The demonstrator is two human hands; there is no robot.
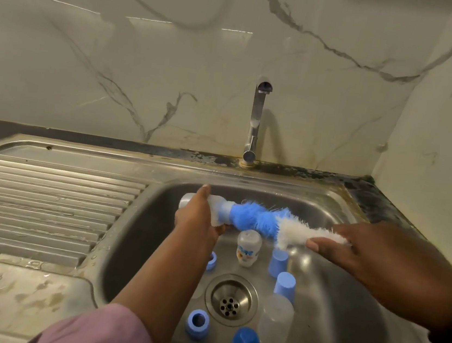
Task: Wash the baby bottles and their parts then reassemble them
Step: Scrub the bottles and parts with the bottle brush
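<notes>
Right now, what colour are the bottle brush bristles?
Two-tone: blue near the bottle, white toward the right hand, on the bottle brush. Head view, the only one.

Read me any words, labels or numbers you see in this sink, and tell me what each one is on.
No text can be read.
Small bottle standing in the sink: a blue and orange print, too blurred to read.
Bottle held in the left hand, brush, blue caps and rings: no markings show.

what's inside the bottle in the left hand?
The blue end of the brush enters the neck of the bottle, held by the left hand. The right hand grips its white end. How far it reaches inside is hidden by that hand.
</notes>
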